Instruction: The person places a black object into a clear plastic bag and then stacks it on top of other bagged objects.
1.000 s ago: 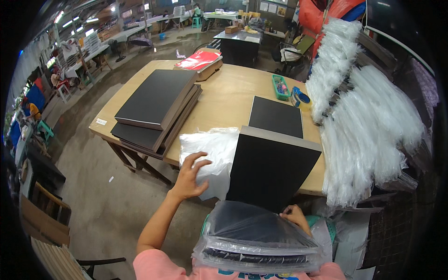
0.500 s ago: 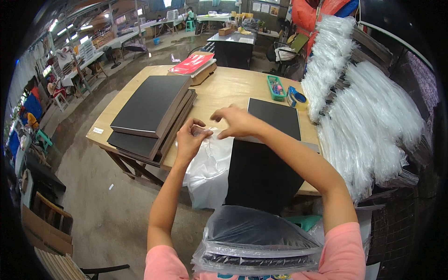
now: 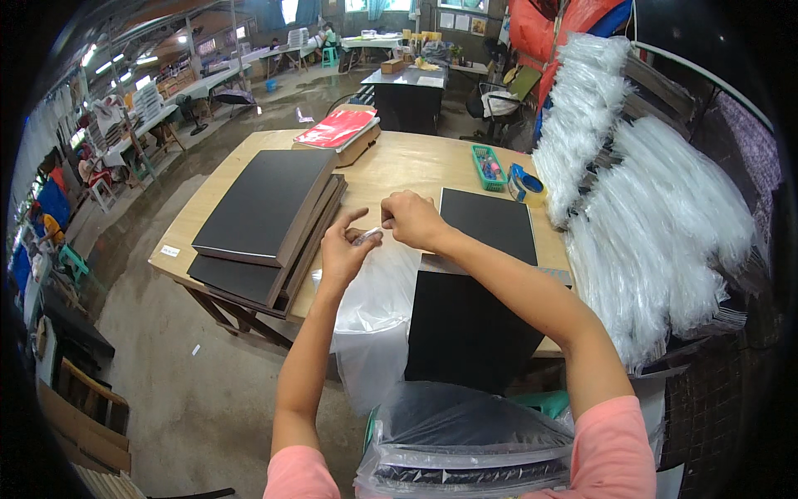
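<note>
A clear plastic bag (image 3: 376,291) hangs over the near edge of the wooden table, its lower end dangling. My left hand (image 3: 345,249) pinches the bag's bunched upper edge between thumb and fingers. Close beside it, my right hand (image 3: 413,221) has its fingers curled together at the same edge. To the right of the bag lies a black sheet or board (image 3: 474,324), jutting past the table edge, partly under my right forearm. Beyond it another flat black board (image 3: 490,223) rests on the table. Black items wrapped in clear plastic (image 3: 470,420) lie against my body.
A stack of thick black-covered boards (image 3: 264,204) stands at the table's left. Behind it is a red-topped pile (image 3: 337,129). A green basket (image 3: 489,169) and a tape roll (image 3: 526,185) sit at the far right. Heaped clear plastic bags (image 3: 657,241) line the right side.
My right hand has closed from spread fingers and come down to the bag's edge. The bag hangs straighter and smoother. The view has shifted slightly.
</note>
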Demonstrator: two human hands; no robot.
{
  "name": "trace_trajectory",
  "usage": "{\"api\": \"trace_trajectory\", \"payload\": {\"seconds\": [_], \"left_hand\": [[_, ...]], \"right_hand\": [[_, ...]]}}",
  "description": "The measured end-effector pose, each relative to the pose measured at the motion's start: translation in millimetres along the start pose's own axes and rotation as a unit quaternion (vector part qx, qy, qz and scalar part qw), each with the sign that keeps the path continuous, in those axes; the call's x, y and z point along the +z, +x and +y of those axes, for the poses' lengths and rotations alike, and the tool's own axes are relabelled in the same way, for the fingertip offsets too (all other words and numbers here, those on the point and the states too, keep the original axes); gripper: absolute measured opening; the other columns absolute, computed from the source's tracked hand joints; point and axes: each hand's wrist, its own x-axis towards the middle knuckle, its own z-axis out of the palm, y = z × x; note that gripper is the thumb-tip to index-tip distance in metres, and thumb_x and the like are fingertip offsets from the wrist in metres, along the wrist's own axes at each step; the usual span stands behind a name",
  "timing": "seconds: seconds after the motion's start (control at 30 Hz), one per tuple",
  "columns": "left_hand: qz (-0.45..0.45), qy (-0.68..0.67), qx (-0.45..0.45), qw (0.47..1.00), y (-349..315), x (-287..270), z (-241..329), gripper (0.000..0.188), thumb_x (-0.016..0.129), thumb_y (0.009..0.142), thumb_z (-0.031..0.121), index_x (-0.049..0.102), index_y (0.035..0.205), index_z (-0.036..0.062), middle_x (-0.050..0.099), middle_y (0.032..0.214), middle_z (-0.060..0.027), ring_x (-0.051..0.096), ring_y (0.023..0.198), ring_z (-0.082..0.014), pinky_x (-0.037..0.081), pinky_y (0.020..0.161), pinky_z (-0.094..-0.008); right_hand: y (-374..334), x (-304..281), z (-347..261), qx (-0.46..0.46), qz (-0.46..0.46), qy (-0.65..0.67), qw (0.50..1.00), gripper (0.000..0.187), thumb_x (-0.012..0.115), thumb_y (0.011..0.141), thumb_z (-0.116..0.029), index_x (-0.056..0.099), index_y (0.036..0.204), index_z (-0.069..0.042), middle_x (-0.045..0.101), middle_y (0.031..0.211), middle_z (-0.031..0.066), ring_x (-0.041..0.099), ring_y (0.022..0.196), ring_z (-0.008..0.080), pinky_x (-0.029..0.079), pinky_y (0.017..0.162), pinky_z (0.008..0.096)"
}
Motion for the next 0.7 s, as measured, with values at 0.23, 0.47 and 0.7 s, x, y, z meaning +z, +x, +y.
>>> {"api": "trace_trajectory", "payload": {"seconds": [0.23,0.47,0.7], "left_hand": [[-0.033,-0.031,-0.013,0.999,-7,-5,9,0.041,0.072,0.074,0.002,0.061,0.113,-0.002,0.068,0.081,-0.0097,0.06,0.065,-0.0086,0.047,0.063,-0.0202],[0.003,0.048,-0.012,0.999,-8,-10,10,0.038,0.073,0.074,0.003,0.063,0.109,-0.0028,0.067,0.072,-0.0062,0.058,0.059,-0.0083,0.047,0.058,-0.0217],[-0.185,0.068,-0.046,0.979,7,-13,-13,0.038,0.072,0.08,0.028,0.064,0.105,0.0,0.066,0.08,-0.0056,0.059,0.069,-0.0108,0.047,0.063,-0.0255]], "right_hand": [[5,-3,28,-0.063,-0.087,0.094,0.99,0.019,0.071,0.072,-0.017,0.066,0.087,-0.006,0.065,0.097,0.0132,0.061,0.094,0.0307,0.047,0.08,0.0427],[0,4,8,-0.02,-0.065,0.076,0.995,0.009,0.07,0.07,-0.01,0.069,0.077,-0.005,0.066,0.074,0.0145,0.065,0.074,0.03,0.051,0.069,0.0387],[-2,10,25,-0.075,0.008,0.039,0.996,0.012,0.063,0.071,-0.004,0.068,0.082,-0.007,0.066,0.08,0.0147,0.064,0.077,0.0323,0.05,0.07,0.0404]]}}
